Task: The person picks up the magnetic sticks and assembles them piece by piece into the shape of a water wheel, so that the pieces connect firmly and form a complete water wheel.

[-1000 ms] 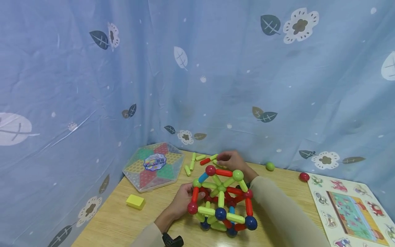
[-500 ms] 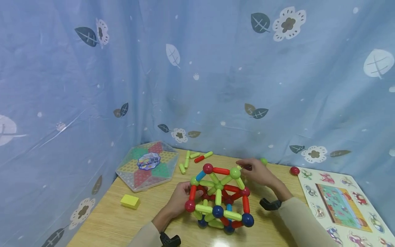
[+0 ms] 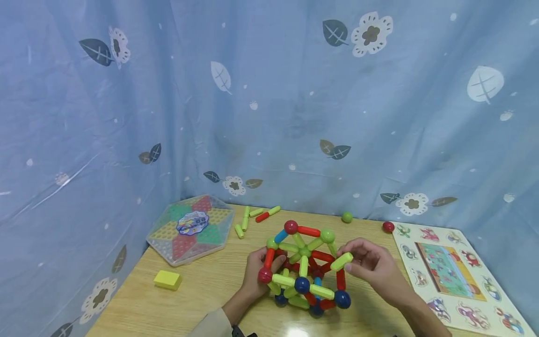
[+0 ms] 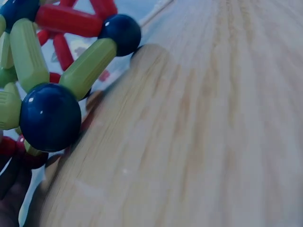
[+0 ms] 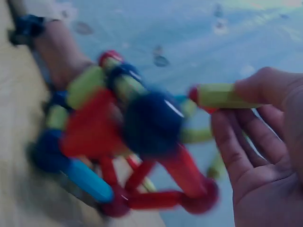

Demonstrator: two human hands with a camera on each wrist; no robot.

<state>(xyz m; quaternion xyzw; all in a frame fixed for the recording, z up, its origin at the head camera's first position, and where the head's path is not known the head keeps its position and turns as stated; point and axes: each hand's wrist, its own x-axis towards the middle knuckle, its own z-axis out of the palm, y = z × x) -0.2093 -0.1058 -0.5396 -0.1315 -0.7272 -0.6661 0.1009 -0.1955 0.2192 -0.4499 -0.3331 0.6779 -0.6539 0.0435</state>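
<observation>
A ball-and-rod structure (image 3: 304, 269) of red, green and blue rods and balls stands on the wooden table (image 3: 202, 295). My left hand (image 3: 260, 267) grips its left side, fingers curled round a red rod. My right hand (image 3: 365, 265) pinches a loose green rod (image 3: 341, 261) at the structure's upper right; the right wrist view shows that green rod (image 5: 218, 96) between thumb and fingers, beside the blurred structure (image 5: 128, 137). In the left wrist view, blue balls (image 4: 50, 117) and green rods sit close above the table (image 4: 199, 142).
A hexagonal game box (image 3: 189, 228) and a yellow block (image 3: 167, 279) lie at the left. Loose green and red rods (image 3: 254, 215) lie near the curtain, with a green ball (image 3: 347, 216) and a red ball (image 3: 388, 227). A puzzle board (image 3: 452, 276) lies at the right.
My right hand has come back from the far loose rods with a green rod and brought it to the structure's upper right. The left hand stays on the structure.
</observation>
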